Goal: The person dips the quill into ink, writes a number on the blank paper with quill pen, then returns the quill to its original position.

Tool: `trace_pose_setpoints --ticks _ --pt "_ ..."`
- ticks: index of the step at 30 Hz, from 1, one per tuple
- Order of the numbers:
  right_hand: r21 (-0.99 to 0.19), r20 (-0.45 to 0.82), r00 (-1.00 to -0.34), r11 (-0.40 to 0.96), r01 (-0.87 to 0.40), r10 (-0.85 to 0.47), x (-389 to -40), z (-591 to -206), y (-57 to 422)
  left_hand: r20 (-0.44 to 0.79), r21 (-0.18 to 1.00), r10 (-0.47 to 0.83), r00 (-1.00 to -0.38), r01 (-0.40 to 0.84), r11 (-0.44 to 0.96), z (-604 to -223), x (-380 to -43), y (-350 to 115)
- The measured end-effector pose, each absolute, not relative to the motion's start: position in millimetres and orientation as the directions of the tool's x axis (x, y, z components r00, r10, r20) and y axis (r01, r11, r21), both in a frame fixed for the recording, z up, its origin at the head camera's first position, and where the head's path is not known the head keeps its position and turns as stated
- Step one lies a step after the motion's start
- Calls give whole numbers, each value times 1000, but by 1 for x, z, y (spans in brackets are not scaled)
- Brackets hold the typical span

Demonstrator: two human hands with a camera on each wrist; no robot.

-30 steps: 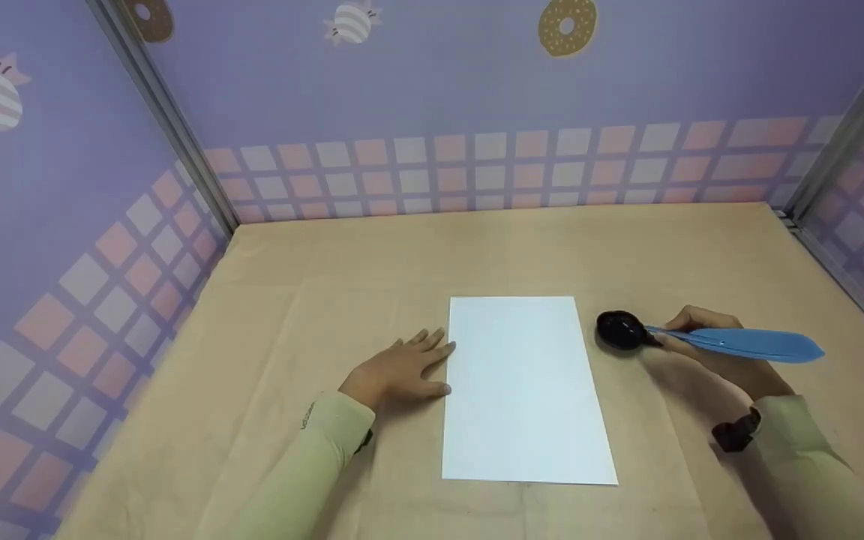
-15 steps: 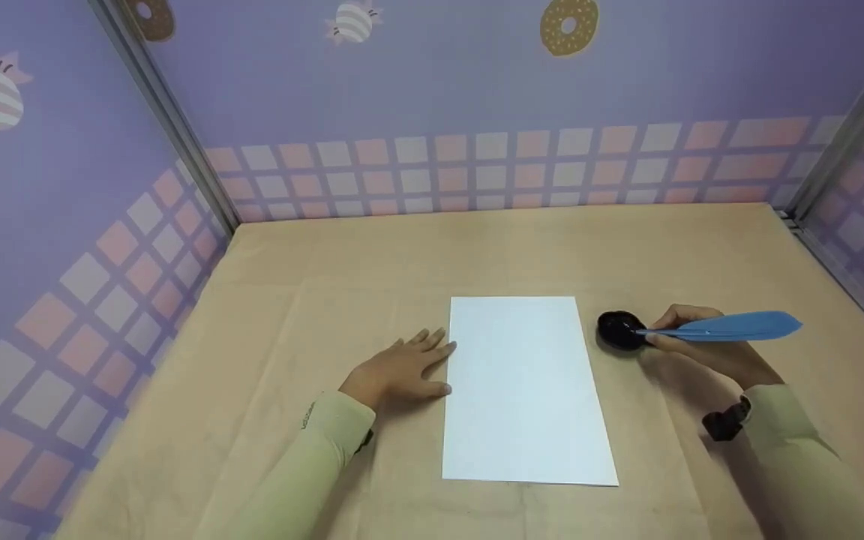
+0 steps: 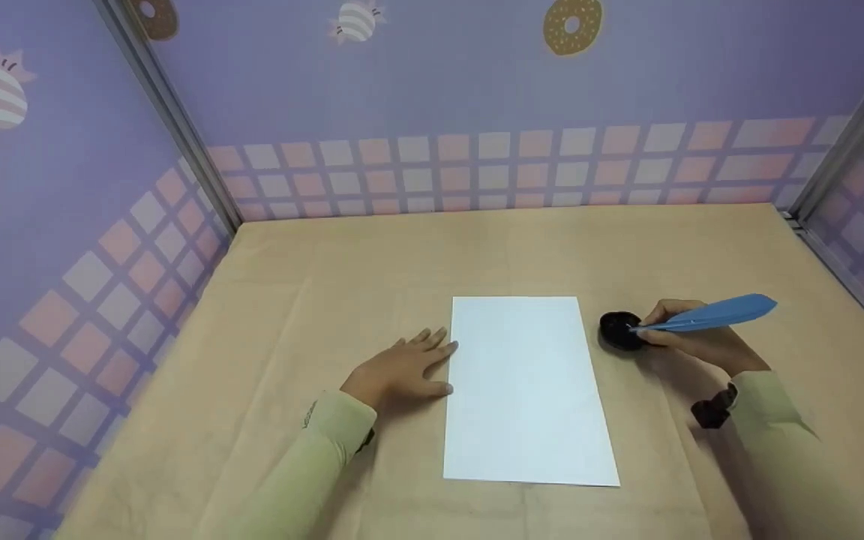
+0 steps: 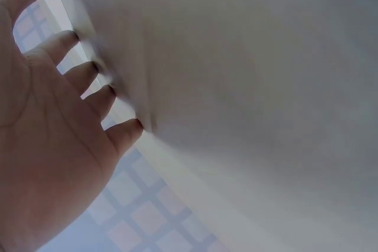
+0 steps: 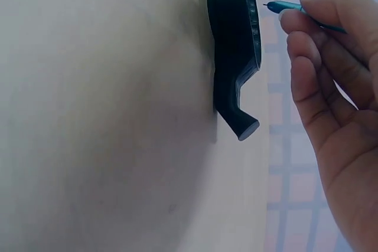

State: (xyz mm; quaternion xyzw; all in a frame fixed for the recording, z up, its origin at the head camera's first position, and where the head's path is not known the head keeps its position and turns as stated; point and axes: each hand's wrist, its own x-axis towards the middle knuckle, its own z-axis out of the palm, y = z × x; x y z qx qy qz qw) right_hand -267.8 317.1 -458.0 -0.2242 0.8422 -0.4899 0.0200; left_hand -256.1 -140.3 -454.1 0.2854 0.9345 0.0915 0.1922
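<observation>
My right hand (image 3: 691,337) pinches a blue feather pen (image 3: 724,313) between thumb and fingers, its plume slanting up to the right. In the right wrist view the teal pen tip (image 5: 280,6) points at the open side of a small black dish with a short handle (image 5: 233,33), a small gap apart from its rim. That dish (image 3: 619,331) rests on the table, right of a blank white sheet of paper (image 3: 526,390). My left hand (image 3: 398,369) lies with fingers spread on the table, thumb and index fingertips touching the sheet's left edge. The left wrist view shows its palm (image 4: 53,128).
A beige cloth (image 3: 312,300) covers the table. Purple walls with pink and white squares (image 3: 372,180) stand at the back and both sides, with metal posts (image 3: 169,105) in the corners.
My right hand has moved left and slightly up, bringing the feather pen's lower end over the black dish; the plume has swung upward. My left hand and the paper have stayed put.
</observation>
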Motion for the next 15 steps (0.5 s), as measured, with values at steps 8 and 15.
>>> trace_pose_setpoints --ticks 8,15 --pt "-833 163 -900 433 -345 -404 -272 -459 316 -309 303 568 -763 487 819 -454 -257 -140" --pt "-839 145 -904 434 -328 -403 -273 -457 314 -314 302 561 -766 480 824 -455 -257 -140"
